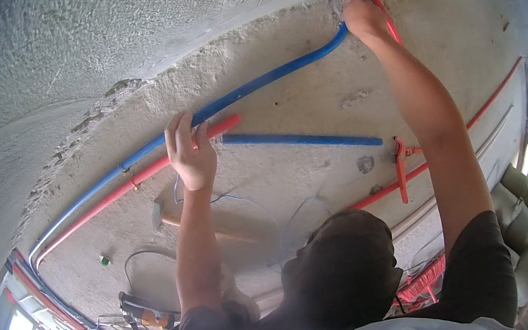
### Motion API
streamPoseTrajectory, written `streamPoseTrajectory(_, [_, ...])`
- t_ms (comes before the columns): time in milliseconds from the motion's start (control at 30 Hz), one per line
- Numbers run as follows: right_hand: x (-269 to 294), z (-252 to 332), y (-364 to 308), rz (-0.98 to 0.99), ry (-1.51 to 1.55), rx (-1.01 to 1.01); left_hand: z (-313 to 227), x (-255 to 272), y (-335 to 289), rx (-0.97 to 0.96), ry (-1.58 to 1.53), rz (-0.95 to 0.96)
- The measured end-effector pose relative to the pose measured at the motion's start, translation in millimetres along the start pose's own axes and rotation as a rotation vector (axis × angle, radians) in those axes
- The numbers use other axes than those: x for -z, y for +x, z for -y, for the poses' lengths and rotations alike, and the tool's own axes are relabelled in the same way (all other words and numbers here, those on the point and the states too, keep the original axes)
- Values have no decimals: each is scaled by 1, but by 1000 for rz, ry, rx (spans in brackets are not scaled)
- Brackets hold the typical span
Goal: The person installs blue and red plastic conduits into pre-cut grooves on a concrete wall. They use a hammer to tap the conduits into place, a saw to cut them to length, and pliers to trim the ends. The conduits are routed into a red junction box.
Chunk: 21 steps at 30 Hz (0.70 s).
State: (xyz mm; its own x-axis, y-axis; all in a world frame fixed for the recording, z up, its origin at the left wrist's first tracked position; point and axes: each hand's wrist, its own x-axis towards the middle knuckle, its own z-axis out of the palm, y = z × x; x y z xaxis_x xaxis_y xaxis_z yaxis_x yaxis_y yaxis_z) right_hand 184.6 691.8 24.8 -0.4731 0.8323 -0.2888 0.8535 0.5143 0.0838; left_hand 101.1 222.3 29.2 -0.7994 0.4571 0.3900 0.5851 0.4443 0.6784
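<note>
A long blue pipe (265, 83) runs along the base of the rough wall and bends up at the right. High on that bend my right hand (366, 14) is closed around it. My left hand (192, 155) lies across the same pipe farther left, fingers over its upper side and thumb toward a red pipe (160, 164) beside it. The red pipe passes under the left hand and ends just right of it. A second red pipe (383, 1) curves behind my right hand. A loose blue pipe piece (301, 140) lies below, apart from both hands.
A hammer (165, 215) lies by my left forearm, with thin wire nearby. A red-handled tool (402, 171) rests near my right arm. Another tool (146, 315) is at lower left. A dark rounded shape (342, 263) stands between my arms. Stacked grey bags (520, 214) are at right.
</note>
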Motion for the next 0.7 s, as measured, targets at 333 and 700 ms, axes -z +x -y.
streamPoseTrajectory(333, [-15, 1, 4, -41, 11, -17, 12, 8, -8, 61, 87, -1])
streamPoseTrajectory(700, [-13, -2, 4, -61, -5, -33, 20, 8, 0, 46, 333, 73])
